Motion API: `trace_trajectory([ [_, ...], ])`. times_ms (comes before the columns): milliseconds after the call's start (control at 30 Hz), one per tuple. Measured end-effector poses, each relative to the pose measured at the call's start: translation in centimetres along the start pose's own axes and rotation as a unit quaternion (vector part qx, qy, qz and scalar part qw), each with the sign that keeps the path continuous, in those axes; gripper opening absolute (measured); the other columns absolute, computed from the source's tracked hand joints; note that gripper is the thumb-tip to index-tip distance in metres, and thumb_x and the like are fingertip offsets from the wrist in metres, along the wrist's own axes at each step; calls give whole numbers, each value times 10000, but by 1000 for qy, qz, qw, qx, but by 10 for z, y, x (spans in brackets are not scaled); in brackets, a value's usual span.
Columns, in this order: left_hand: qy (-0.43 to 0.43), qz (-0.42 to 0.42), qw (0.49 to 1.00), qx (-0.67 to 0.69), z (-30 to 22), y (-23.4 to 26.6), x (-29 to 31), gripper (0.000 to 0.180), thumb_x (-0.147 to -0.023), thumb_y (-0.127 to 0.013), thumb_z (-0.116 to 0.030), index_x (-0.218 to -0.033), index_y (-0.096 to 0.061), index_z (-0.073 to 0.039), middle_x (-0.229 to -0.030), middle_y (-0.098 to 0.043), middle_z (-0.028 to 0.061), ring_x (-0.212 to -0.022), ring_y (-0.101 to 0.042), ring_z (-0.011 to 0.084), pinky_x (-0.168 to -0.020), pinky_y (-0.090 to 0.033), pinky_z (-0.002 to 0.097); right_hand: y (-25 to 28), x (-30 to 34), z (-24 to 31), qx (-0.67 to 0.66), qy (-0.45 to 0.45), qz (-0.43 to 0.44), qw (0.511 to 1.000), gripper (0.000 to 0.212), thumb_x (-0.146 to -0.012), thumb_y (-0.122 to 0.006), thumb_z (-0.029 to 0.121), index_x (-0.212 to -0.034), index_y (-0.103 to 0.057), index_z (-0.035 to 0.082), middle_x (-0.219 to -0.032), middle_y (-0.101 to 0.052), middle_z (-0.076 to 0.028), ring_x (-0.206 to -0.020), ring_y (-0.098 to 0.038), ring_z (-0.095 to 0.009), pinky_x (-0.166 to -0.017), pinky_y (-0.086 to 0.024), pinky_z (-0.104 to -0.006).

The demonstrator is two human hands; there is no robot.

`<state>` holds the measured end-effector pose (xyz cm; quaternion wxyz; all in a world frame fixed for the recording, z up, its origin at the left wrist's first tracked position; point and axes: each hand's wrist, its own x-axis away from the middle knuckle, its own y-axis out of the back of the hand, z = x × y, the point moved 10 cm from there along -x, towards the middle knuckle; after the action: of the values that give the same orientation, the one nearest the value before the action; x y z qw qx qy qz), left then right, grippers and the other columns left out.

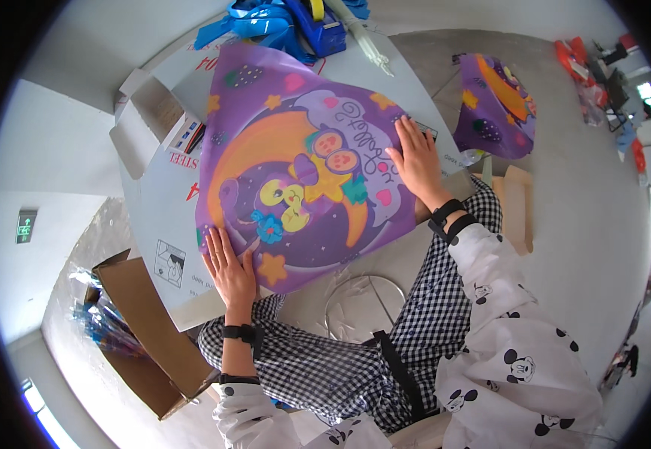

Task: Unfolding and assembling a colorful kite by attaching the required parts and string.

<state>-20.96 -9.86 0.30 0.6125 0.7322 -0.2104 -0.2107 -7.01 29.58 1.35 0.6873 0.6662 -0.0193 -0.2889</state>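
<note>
A purple printed sheet (pixel 239 168) of thin, smooth material lies spread over the table in front of me. It shows an orange crescent moon, a yellow cartoon figure and stars. Its far left corner runs to a rounded point, and its near edge hangs past the table edge above my lap. My left hand (pixel 232 273) rests flat on the sheet's near left corner, fingers stretched out. On the right edge, my right hand (pixel 417 161) lies flat with its fingers extended. Neither hand grips anything.
At the table's far end are a blue tape dispenser (pixel 324 34), blue strips (pixel 254 28) and pale thin sticks (pixel 363 41). An opened white box (pixel 145 120) sits at left. A cardboard box (pixel 142 314) of wrapped items stands lower left. Another purple printed piece (pixel 494 112) lies right.
</note>
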Motion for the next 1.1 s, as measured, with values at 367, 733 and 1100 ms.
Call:
trace_trajectory([
  [367, 78, 6, 996, -51, 26, 1, 12, 774, -934, -503, -465, -1495, -214, -16, -1569, -178, 176, -1462, -141, 309, -1165, -136, 491, -10, 1, -5, 26, -14, 0, 1000, 646, -955, -475, 469, -1412, -389, 21, -1468, -400, -152, -1379, -347, -292, -1127, -254, -467],
  [733, -91, -75, 987, 111, -58, 39, -8, 504, -866, -626, -155, -1320, -467, -7, -1422, -427, 158, -1345, -367, 340, -1106, -312, 456, 4, 0, -3, 81, 0, -7, 997, 622, -940, -523, 411, -1375, -410, -17, -1435, -416, -191, -1334, -386, -337, -1082, -314, -472],
  [1100, -104, -75, 984, 123, -115, -12, -33, 462, -902, -506, -146, -1352, -465, -52, -1433, -430, 88, -1348, -368, 274, -1138, -269, 444, 2, 27, 221, -244, 131, 64, 959, 453, -892, -563, 201, -1267, -498, -44, -1345, -486, -185, -1285, -438, -317, -1080, -339, -431],
])
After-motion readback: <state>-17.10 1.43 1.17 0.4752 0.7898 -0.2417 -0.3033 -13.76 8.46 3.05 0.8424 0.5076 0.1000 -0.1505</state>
